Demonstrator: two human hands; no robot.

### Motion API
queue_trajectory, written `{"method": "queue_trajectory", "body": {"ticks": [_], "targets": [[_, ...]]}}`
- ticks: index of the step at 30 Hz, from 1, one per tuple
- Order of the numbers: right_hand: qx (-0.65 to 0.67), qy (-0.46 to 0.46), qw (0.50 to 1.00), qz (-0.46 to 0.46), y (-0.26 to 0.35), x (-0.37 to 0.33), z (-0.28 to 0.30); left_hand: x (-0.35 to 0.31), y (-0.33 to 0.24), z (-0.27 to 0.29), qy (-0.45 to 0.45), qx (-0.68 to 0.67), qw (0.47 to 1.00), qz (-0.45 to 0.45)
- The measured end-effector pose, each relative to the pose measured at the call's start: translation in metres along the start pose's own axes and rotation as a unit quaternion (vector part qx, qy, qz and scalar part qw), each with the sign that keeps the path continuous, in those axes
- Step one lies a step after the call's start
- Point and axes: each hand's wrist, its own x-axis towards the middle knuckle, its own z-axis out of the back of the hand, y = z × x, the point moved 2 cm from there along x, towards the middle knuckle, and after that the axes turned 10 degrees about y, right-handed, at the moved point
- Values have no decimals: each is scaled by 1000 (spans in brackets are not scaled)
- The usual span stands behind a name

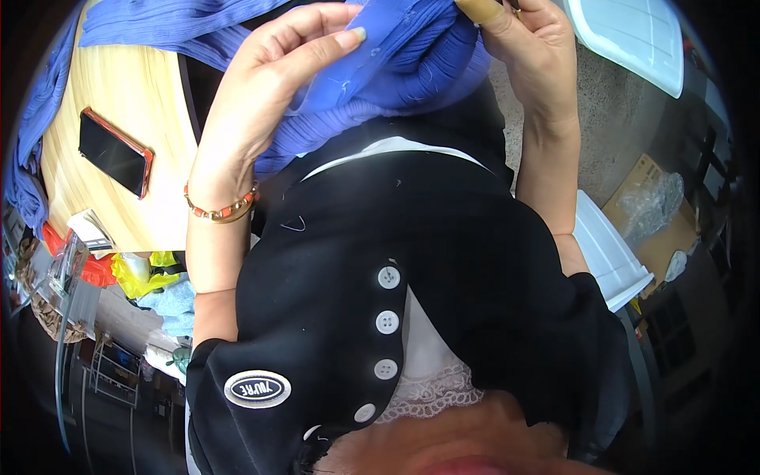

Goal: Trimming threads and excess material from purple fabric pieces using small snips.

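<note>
A blue ribbed knit garment [396, 59] with loose threads on it lies bunched over my lap, and part of it runs out past the top edge. My left hand [297, 51] pinches a flat band of it between thumb and fingers. On the garment's other side, my right hand [530, 36] is closed at the fabric's edge, with a yellowish cover on the thumb. The right fingertips are partly cut off by the top of the picture, and a small dark and gold bit shows between those fingers. An orange-and-gold bracelet [224, 212] circles my left wrist.
To the left, a light wooden table [150, 75] bears a black phone [115, 152] in a red case. More blue knit [36, 166] hangs over its far left side. Yellow and red bags [131, 273] lie below. White plastic bins [606, 253] and cardboard with clear plastic [653, 206] are at right.
</note>
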Motion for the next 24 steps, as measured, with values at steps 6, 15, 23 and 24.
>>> {"method": "queue_trajectory", "body": {"ticks": [6, 15, 23, 24], "targets": [[-197, -10, 980, -29, 6, -5, 5, -1, -2, 1, 31, 93, 995, -34], [-129, -118, 983, -51, 15, -11, 12, 0, -4, -1, 25, 93, 995, -36], [-518, -95, 834, -166, 39, -9, -40, 0, -10, -3, -20, -45, 998, -33], [-524, -58, 839, -136, 40, -7, -47, 1, -9, -3, -35, -35, 999, -23]]}}
